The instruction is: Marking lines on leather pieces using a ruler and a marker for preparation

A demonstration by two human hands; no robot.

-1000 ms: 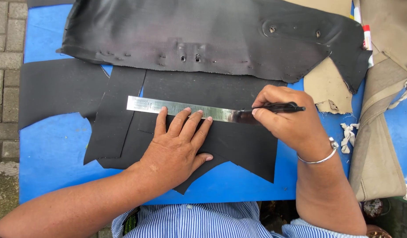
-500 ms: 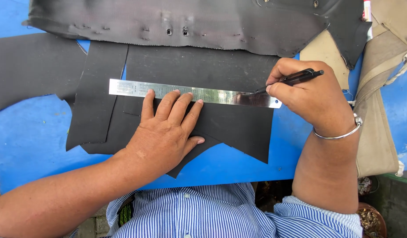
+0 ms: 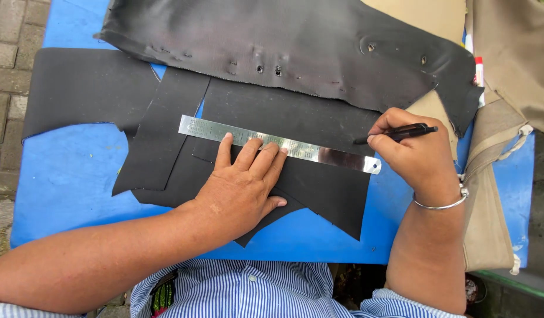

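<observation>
Left hand: the left hand (image 3: pixel 242 188) lies flat, palm down, fingers spread a little, its fingertips (image 3: pixel 226 139) pressing on the lower edge of a long, flat, silvery steel ruler (image 3: pixel 278 144); its grip is apart, wrapped round nothing.
Right hand: the right hand (image 3: pixel 413 156) has its grip clamped on a slim black pen (image 3: pixel 396 133), thumb and fingers pinched round the barrel, a thin silver bangle (image 3: pixel 443 203) on the wrist.
Pen: it lies nearly level, its tip pointing left and sitting on the dark sheet just above the ruler's right end.
Ruler: it runs slantwise, left end higher, right end lower, resting across the flat black cut sheets of stiff fabric (image 3: pixel 319 176).
Black sheets: several overlap in the middle of the blue worktop (image 3: pixel 66 171); one separate piece (image 3: pixel 77 94) spreads out to the left.
Large dark piece: a wide, wrinkled black leather-like panel with small punched holes (image 3: pixel 272 41) lies along the far side, its near edge overlapping the flat sheets.
Right side: tan canvas material with straps (image 3: pixel 490 176) hangs over the worktop's right edge.
Person: blue-and-white striped shirt (image 3: pixel 272 294) at the near edge.
Ground: grey paving bricks (image 3: pixel 7 70) to the left.
</observation>
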